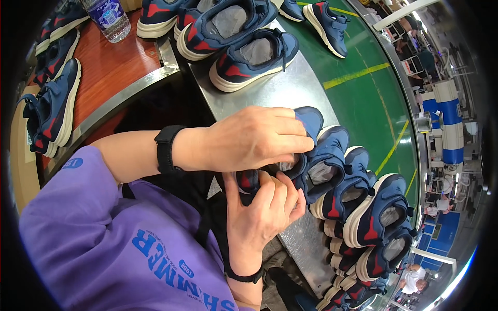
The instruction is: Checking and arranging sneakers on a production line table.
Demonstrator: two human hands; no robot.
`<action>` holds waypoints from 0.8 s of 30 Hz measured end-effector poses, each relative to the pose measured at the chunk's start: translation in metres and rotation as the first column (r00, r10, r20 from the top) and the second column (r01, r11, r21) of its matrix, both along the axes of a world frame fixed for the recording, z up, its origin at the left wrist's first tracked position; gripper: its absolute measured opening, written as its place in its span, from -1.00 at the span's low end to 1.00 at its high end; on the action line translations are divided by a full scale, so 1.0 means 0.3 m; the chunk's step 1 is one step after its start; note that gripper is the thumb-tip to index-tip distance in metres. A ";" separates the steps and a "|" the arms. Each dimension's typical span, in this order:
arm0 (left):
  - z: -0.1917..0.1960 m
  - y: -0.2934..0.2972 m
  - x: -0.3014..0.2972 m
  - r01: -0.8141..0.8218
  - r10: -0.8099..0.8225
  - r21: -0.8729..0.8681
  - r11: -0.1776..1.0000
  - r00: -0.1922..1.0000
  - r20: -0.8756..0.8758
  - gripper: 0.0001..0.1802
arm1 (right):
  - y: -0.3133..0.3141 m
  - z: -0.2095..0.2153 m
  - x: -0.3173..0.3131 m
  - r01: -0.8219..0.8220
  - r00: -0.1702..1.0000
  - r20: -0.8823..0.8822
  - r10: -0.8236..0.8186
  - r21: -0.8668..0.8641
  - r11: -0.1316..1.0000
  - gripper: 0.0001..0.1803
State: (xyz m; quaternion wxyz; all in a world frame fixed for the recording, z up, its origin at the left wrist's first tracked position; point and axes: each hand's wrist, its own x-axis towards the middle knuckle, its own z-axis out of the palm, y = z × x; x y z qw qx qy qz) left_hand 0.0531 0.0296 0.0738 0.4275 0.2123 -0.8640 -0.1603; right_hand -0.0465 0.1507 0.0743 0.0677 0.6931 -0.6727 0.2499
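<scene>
A: What's the left hand (254, 137) doing?

B: Palm down, fingers curled over the top of a navy sneaker (303, 132) w/ red accents, clamped on it. Black watch (165, 149) on that wrist.

A: And the right hand (264, 207)?

B: Comes up from below, fingers bent, gripping the same shoe's underside/heel end. So both hands closed on one shoe, held just above the near edge of the steel bench (280, 90).

A: Anything next to it?

B: Yes, a row of matching sneakers (358, 197) packed side by side along the bench's right edge, running toward the lower right. First of the row touches the held shoe.

A: Far end?

B: Two more sneakers (244, 46) lying at the bench's far edge, grey paper stuffing visible inside. Green conveyor belt (363, 98) w/ yellow lines right beside the bench. Left: wooden table (111, 62) w/ a water bottle (109, 18) at its far edge, more shoes at its left edge.
</scene>
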 end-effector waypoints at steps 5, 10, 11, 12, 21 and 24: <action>0.014 -0.015 0.016 0.082 -0.066 -0.168 0.982 0.993 0.099 -0.70 | -0.021 0.001 0.011 0.048 0.997 -0.066 -0.045 0.042 0.998 -0.62; 0.053 -0.022 0.008 0.204 -0.168 -0.131 0.970 0.956 0.241 -0.73 | -0.021 0.035 0.006 0.024 0.998 -0.067 -0.016 0.115 0.993 -0.64; 0.047 -0.026 0.008 0.223 -0.186 -0.133 0.966 0.953 0.241 -0.77 | -0.021 0.031 0.002 0.013 0.998 -0.062 -0.004 0.137 0.990 -0.68; 0.031 -0.023 0.014 0.214 -0.178 -0.137 0.967 0.954 0.240 -0.77 | -0.017 0.021 0.002 0.004 0.998 -0.064 0.004 0.134 0.991 -0.68; 0.050 0.072 0.144 0.108 0.016 0.787 0.608 0.989 -0.148 -0.29 | 0.139 -0.035 0.008 -0.131 0.911 0.392 0.129 -0.022 0.991 -0.68; 0.084 0.043 0.131 0.166 -0.118 0.936 0.312 0.984 -0.135 -0.43 | 0.145 -0.050 0.007 -0.145 0.915 0.378 0.139 -0.015 0.989 -0.68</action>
